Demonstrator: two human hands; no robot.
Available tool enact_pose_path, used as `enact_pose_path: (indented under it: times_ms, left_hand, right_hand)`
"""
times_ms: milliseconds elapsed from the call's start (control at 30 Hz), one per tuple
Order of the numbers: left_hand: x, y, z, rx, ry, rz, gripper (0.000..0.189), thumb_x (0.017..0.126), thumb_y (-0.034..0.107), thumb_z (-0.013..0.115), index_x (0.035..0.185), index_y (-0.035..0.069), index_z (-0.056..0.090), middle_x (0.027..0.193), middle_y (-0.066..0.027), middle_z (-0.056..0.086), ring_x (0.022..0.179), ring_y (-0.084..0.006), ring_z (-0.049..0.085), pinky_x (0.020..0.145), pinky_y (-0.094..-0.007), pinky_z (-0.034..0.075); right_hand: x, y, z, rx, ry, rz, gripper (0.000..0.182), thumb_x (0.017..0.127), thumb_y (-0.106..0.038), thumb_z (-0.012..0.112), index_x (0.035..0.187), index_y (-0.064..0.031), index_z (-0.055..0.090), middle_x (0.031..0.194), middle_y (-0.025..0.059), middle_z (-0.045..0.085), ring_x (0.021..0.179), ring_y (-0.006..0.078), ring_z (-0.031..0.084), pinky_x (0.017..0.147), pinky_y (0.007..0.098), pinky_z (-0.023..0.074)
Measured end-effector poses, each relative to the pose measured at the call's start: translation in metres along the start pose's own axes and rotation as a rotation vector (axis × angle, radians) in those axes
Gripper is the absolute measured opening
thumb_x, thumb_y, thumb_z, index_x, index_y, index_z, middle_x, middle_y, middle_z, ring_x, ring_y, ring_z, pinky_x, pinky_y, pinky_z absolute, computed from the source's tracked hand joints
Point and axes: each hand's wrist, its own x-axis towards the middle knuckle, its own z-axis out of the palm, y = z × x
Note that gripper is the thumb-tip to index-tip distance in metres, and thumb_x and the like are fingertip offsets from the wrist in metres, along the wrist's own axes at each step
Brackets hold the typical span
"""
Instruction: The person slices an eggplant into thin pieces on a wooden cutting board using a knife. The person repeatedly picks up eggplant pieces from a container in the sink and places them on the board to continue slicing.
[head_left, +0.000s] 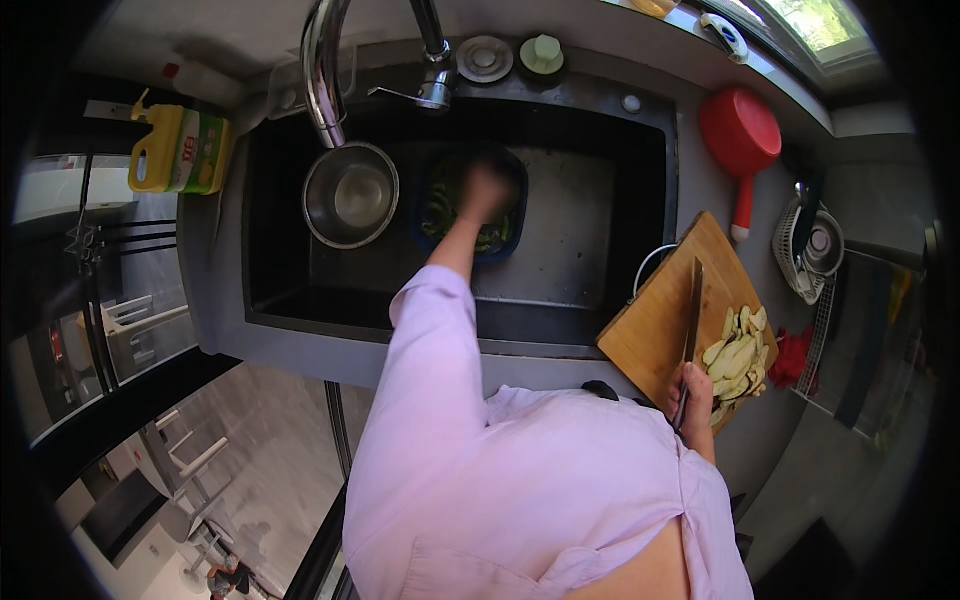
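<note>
My left hand (486, 191), blurred, reaches into a dark blue basin (523, 232) standing in the sink. Long green vegetables, seemingly green peppers (437, 210), lie in that basin around the hand. Whether the fingers hold any of them is hidden by the blur. At the right, my right hand (694, 394) is closed around the handle of a kitchen knife (697, 307). The blade is seen edge-on over a wooden cutting board (652, 330). A pile of sliced eggplant (737, 361) rests on the board, to the right of the knife.
Beside the basin in the black sink (570, 225) sits a steel pot (351, 196), below the chrome faucet (324, 82). A red ladle (742, 131) lies on the right counter near a white basket (787, 244). A yellow jug (180, 148) stands at left.
</note>
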Motion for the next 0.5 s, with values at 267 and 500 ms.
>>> enact_pose_path:
  times_ms: [267, 500]
  left_hand:
    - [0.005, 0.095, -0.164, -1.168, -0.17, -0.381, 0.047, 0.077, 0.006, 0.064, 0.122, 0.008, 0.049, 0.09, -0.0038, 0.058, 0.082, -0.0134, 0.059, 0.07, -0.0294, 0.051]
    - [-0.021, 0.099, -0.198, -1.162, -0.069, -0.409, 0.046, 0.068, 0.01, 0.069, 0.112, 0.007, 0.056, 0.088, -0.0038, 0.059, 0.088, -0.0177, 0.061, 0.075, -0.032, 0.051]
  right_hand:
    - [0.003, 0.001, -0.007, -0.1, -0.019, -0.063, 0.041, 0.089, -0.046, 0.055, 0.071, -0.01, 0.045, 0.052, 0.0026, 0.044, 0.037, 0.0111, 0.04, 0.033, 0.0241, 0.0308]
    - [0.001, -0.006, -0.008, -0.17, -0.048, -0.108, 0.041, 0.089, -0.045, 0.055, 0.069, -0.0105, 0.045, 0.052, 0.0019, 0.045, 0.036, 0.0105, 0.04, 0.033, 0.0239, 0.0302]
